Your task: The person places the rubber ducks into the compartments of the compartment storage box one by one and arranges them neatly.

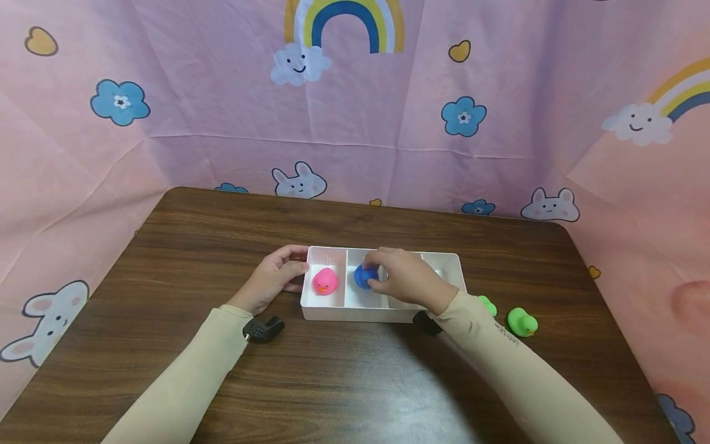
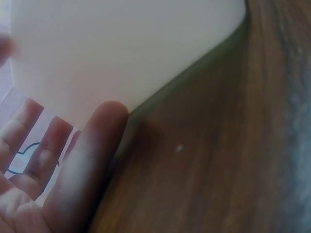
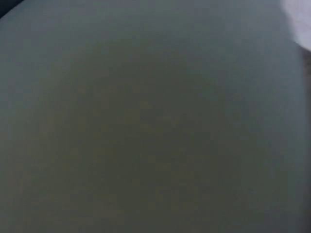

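In the head view a white three-compartment tray point(image 1: 355, 314) stands on the table. My left hand point(image 1: 272, 277) is at its left end, fingertips resting against the end wall; the left wrist view shows the extended fingers point(image 2: 92, 160) beside the white wall point(image 2: 131, 48). A pink rubber duck point(image 1: 325, 282) sits in the left compartment. Over the middle compartment, my right hand point(image 1: 407, 277) pinches a blue rubber duck point(image 1: 363, 277) between thumb and fingers. This hand and its wrist partly cover the right compartment. The right wrist view is filled by a blurred, pale grey surface.
Two green rubber ducks lie right of the tray: one duck point(image 1: 522, 322) in full sight, the other duck point(image 1: 487, 305) partly behind my right sleeve point(image 1: 499, 351). Brown wood tabletop point(image 1: 333, 382) surrounds the tray. A patterned pink cloth point(image 1: 355, 111) hangs behind the table.
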The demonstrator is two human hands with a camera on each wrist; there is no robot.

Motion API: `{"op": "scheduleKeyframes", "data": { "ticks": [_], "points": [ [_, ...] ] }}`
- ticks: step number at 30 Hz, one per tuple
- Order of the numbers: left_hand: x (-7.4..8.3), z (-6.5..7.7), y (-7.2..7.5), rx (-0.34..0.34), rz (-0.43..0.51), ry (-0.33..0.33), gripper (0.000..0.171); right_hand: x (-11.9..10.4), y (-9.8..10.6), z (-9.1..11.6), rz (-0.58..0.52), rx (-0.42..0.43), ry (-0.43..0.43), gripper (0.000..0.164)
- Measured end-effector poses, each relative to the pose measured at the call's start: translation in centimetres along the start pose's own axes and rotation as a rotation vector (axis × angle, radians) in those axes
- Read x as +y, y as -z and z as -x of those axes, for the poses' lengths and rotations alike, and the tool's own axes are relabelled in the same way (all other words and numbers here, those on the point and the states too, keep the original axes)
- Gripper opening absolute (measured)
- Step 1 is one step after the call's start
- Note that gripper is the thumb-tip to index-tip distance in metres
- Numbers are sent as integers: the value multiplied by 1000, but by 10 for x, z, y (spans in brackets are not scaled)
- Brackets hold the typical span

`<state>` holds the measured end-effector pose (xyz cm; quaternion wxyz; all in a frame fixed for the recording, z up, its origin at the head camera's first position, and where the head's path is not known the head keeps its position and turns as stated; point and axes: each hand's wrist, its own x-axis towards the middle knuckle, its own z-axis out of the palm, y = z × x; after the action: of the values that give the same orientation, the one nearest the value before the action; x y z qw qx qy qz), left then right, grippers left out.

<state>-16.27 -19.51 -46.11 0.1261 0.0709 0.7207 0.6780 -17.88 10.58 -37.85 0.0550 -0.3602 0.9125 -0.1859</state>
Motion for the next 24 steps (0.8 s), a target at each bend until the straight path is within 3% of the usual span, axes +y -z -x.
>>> {"op": "scheduleKeyframes", "data": {
  "ticks": [24],
  "points": [
    [0, 0, -1, 5, -7, 9, 47, 2, -17, -7, 80, 42, 38, 22]
  ]
}}
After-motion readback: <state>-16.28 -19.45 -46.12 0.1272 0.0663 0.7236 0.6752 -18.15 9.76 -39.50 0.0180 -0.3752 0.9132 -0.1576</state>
